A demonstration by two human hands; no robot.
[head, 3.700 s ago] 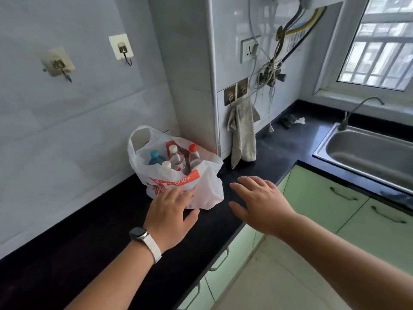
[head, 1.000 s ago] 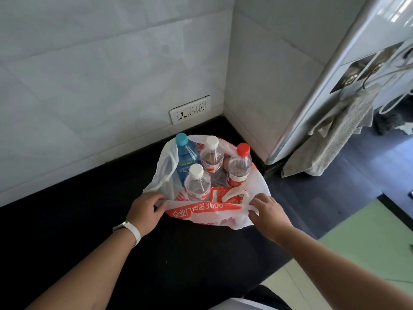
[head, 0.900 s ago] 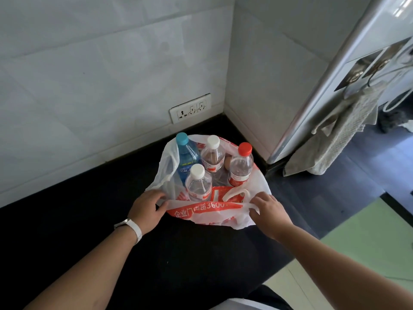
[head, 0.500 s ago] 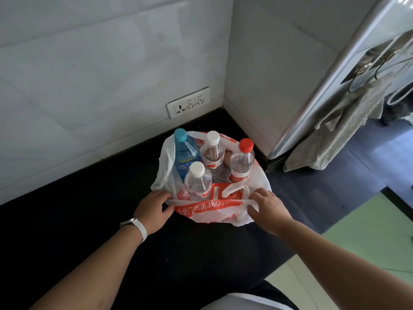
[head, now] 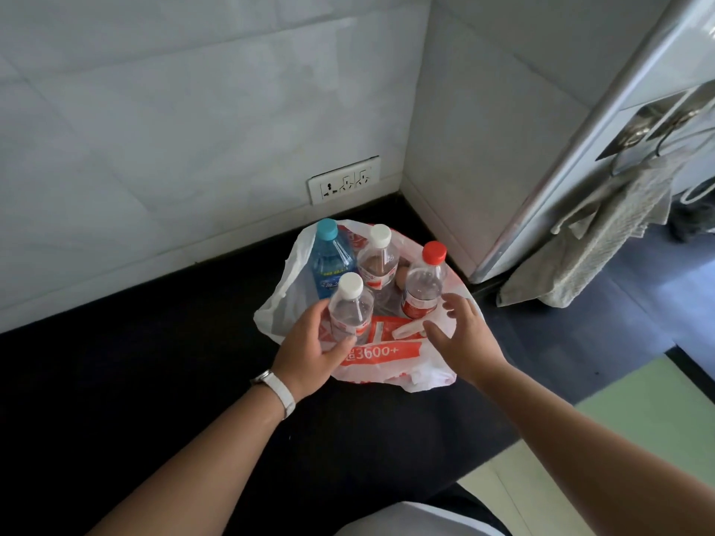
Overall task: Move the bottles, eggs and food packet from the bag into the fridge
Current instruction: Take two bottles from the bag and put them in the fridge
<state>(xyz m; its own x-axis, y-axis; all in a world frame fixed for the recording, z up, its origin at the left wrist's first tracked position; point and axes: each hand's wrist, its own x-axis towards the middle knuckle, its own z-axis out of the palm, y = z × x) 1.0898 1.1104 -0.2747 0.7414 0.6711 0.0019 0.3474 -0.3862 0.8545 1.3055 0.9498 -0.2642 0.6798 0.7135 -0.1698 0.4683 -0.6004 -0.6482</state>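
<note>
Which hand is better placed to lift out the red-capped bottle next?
Right. The right hand is open and empty beside the red-capped bottle, fingers nearly at its label. The left hand is already wrapped around the near white-capped bottle in the bag.

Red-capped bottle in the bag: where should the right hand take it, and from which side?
Grip the red-capped bottle around its clear body just above the red label, coming from its right, near side, where the open right hand is. It stands upright at the bag's right edge with that flank exposed; the other bottles crowd its left. The left hand wraps the front white-capped bottle.
</note>
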